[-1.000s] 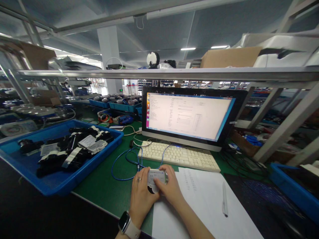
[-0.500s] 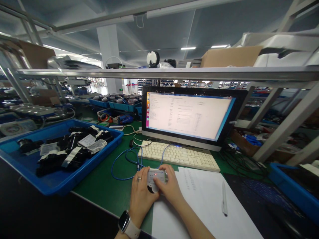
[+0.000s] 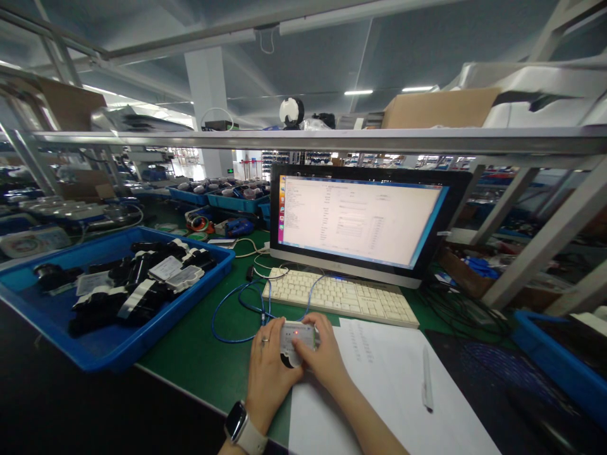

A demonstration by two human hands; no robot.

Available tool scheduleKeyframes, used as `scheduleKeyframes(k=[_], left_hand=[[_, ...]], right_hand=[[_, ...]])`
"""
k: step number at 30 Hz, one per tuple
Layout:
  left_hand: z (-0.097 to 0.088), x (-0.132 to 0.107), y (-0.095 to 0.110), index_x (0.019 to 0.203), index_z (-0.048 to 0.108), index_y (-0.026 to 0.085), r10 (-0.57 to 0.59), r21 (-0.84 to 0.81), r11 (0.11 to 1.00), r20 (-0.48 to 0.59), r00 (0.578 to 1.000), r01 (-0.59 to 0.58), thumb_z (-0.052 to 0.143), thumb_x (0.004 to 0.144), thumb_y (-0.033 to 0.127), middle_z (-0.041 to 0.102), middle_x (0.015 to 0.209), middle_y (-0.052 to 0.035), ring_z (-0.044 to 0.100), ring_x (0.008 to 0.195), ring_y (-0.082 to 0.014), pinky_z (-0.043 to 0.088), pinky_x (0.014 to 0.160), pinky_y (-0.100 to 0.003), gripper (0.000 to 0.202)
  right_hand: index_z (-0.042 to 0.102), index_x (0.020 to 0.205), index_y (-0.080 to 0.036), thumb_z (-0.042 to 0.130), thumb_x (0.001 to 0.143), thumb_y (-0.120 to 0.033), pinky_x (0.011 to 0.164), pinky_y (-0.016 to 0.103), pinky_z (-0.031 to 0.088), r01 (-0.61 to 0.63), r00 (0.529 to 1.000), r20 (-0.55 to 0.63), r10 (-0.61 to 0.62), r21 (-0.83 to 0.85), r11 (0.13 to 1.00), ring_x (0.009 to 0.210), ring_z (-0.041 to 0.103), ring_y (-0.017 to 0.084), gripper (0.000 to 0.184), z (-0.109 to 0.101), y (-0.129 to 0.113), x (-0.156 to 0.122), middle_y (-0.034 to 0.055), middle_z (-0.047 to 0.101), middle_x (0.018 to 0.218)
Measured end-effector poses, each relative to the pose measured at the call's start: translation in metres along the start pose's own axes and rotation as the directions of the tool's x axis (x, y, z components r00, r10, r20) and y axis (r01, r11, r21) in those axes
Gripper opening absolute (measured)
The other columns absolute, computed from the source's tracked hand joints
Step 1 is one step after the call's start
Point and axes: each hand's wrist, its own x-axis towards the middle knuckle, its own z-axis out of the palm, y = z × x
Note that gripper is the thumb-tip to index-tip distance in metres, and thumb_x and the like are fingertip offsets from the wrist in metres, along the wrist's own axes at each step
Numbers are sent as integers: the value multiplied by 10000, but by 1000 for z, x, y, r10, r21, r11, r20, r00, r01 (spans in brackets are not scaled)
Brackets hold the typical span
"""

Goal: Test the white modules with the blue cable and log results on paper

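Observation:
A small white device (image 3: pixel 297 335) with a lit red dot and a black round part beneath rests at the green bench's near edge. My left hand (image 3: pixel 269 370), with a ring and a smartwatch on the wrist, is wrapped around its left side. My right hand (image 3: pixel 321 357) grips its right side, thumb on top. Blue cables (image 3: pixel 237 309) run from the device toward the keyboard (image 3: pixel 339 296).
A lit monitor (image 3: pixel 363 221) stands behind the keyboard. A blue tray (image 3: pixel 109 344) of black and white parts sits at left. A white sheet (image 3: pixel 384 392) with a pen (image 3: pixel 427 379) lies at right. More blue bins (image 3: pixel 559 360) sit far right and behind.
A red light has come on at the top of the device. My hands have stayed in place.

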Motion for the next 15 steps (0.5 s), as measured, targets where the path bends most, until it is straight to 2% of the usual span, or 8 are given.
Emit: scheduleKeyframes(k=[15], left_hand=[[0, 0, 0, 1244, 419, 147, -13, -5, 1000, 16, 1000, 13, 572, 622, 187, 543, 1195, -136, 502, 1125, -301, 419, 956, -487, 642]], right_hand=[[536, 891, -223, 599, 682, -216, 828, 364, 414, -9, 1000, 16, 9, -6, 1000, 917, 502, 226, 219, 0, 2, 0, 32, 539, 922]])
